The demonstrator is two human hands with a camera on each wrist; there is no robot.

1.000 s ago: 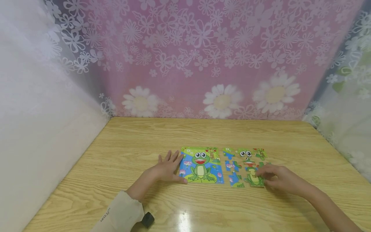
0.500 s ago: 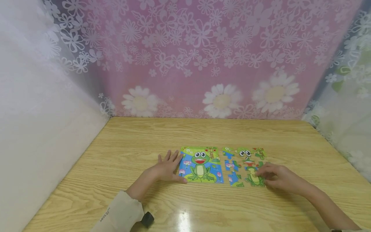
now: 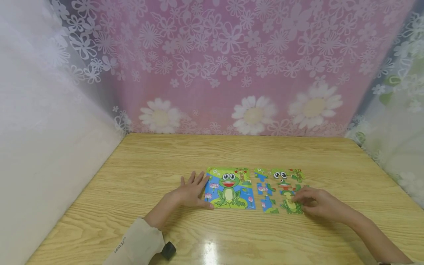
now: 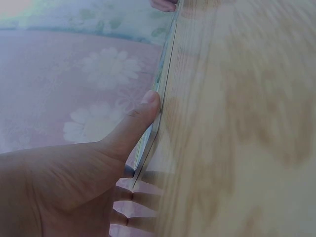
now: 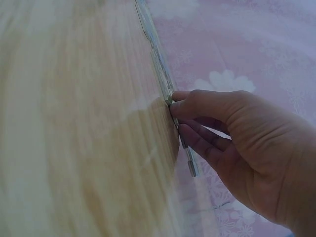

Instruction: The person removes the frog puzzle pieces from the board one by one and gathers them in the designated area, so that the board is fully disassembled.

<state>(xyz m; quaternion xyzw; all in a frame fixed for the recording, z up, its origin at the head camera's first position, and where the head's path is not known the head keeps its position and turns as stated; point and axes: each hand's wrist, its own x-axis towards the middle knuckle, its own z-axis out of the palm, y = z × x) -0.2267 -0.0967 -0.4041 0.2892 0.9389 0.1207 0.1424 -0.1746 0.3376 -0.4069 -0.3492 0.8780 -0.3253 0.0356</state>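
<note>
My left hand (image 3: pixel 191 194) lies with spread, straight fingers at the left edge of a square frog picture board (image 3: pixel 229 189). In the left wrist view its thumb (image 4: pixel 149 98) touches the board's edge. Right of the board, a second frog picture lies as separate jigsaw pieces with gaps between them, among them a lotus piece (image 3: pixel 264 189) and an eyes piece (image 3: pixel 280 175). Over the lower right of these, my right hand (image 3: pixel 319 204) has curled fingers and pinches a jigsaw piece at the frog's green body (image 3: pixel 291 207). The fingers partly hide the pieces there.
The wood-grain table (image 3: pixel 165 154) carries the board and the pieces. A flowered pink curtain (image 3: pixel 212 73) hangs behind its far edge, with pale cloth at both sides. A small black object (image 3: pixel 169 251) sits beside the left sleeve (image 3: pixel 137 243).
The frog's lower body piece by my right fingertips showed a raised front edge a second ago and lies flatter now. Both hands stay in nearly the same place.
</note>
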